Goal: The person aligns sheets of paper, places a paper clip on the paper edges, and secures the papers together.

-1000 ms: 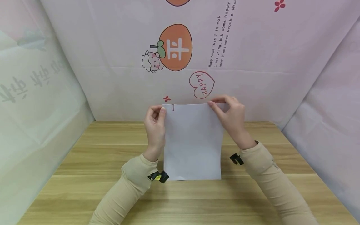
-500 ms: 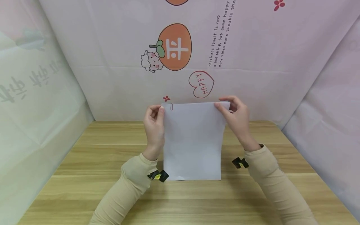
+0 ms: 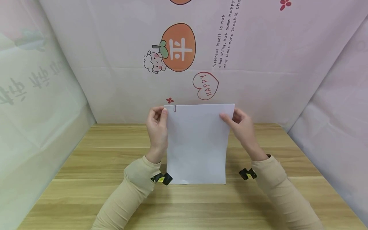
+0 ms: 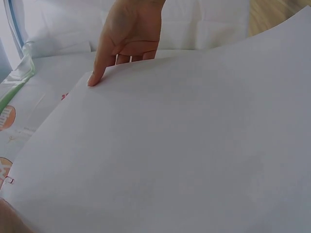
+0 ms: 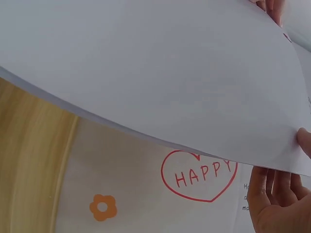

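Note:
White sheets of paper (image 3: 198, 143) stand tilted up above the table, facing me. A small red paper clip (image 3: 174, 108) sits on their top edge near the left corner. My left hand (image 3: 157, 131) pinches the top left corner, thumb in front and fingers curled behind. At the upper right side, my right hand (image 3: 242, 127) pinches the sheets below the corner, its thumb on the front face. The right wrist view shows the fingers of my right hand (image 5: 279, 199) behind the paper (image 5: 170, 87). In the left wrist view the clip (image 4: 9, 180) shows at the paper's far edge.
A wood-grain table (image 3: 109, 166) lies beneath the paper. Behind it hangs a white printed cloth (image 3: 120, 86) with an orange fruit drawing and a red heart. Cloth walls (image 3: 37, 105) close in the left and right sides. Black wrist mounts (image 3: 162, 179) stick out by both sleeves.
My right hand has slid from the top edge rightward and down to the paper's right side, its fingers now behind the sheets. My left hand and the clip have barely shifted.

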The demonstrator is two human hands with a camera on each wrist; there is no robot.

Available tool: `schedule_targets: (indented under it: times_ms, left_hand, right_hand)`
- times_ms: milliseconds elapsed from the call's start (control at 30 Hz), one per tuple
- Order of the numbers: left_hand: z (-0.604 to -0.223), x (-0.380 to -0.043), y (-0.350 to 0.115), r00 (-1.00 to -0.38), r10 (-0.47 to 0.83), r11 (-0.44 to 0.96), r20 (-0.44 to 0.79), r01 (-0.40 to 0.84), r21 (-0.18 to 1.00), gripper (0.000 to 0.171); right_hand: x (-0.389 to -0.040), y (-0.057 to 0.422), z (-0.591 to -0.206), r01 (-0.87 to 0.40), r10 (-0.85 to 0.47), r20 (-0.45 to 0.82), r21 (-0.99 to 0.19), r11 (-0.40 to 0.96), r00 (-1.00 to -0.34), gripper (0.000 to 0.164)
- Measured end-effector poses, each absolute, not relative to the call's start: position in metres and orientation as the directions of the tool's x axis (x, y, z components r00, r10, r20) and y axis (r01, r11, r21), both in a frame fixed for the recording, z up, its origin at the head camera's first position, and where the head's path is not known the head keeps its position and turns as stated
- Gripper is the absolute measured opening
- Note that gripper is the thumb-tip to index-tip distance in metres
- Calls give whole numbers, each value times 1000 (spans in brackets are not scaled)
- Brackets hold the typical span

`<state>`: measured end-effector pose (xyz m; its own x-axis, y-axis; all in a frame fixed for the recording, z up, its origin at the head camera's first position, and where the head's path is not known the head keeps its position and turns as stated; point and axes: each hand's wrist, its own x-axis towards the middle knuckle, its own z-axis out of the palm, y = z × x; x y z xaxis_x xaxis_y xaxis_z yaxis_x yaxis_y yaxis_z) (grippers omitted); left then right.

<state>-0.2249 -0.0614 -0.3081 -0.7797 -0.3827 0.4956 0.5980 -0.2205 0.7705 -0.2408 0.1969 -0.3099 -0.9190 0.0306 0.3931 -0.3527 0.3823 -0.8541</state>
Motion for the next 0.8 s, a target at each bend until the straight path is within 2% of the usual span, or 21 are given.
schedule_targets:
  times_ms: [267,600,800]
  left_hand:
    - [-309,-226,-63,-785,-385,-210,486,587,782,17]
    - [-310,-227,-63,-781,-387,-208,491,592,779,16]
    - [-310,-228,-64,-778,-390,-216,493,598,772,14]
  right_hand:
    - [-240,199,-322,-341,-72,343,-847,408,-937,52]
    - [-237,200,-334,-302,-128,273,-852,428,-953,47]
    - [-235,199,-337,-235,-144,190,-863,448,-971,50]
